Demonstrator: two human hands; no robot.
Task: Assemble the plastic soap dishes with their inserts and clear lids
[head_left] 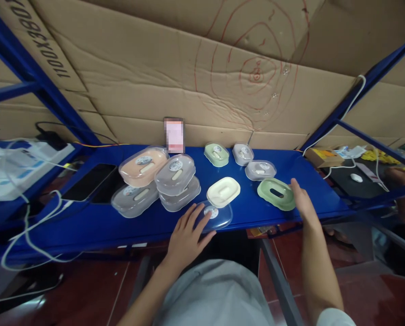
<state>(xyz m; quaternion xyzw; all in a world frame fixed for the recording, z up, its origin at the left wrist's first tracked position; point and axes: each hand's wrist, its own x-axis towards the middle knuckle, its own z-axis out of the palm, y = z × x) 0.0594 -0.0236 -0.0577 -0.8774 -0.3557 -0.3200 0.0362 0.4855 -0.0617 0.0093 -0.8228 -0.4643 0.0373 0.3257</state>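
while the person's grey shirt [216, 294] fills the nearest part of the view, red floor tiles [117, 290] show on both sides of it, below a blue tabletop [248, 192]. at the near edge of that tabletop the left hand [188, 237] lies with its fingers spread, touching a clear lid [221, 218] without gripping it. to the right, the right hand [302, 201] stands against the outer side of a green tray [266, 192] with an oval slot; whether its fingers grip the tray cannot be told.

just beyond the lid sits a cream tray [228, 188]. to its left are lidded boxes in two stacks: a peach box [155, 159] over a grey one, and a grey pair beside them. a dark phone [90, 181] lies farther left, near white cables [22, 226] and power strips [5, 165]. toward the back stand a small green box [216, 156] and two small grey boxes, with a blurred upright card [174, 136] left of them.

blue metal posts [51, 93] frame a creased cardboard wall [131, 77] marked with red rings. past the right post, a white mouse [356, 178] rests on a black surface, near another person's hand [402, 176].
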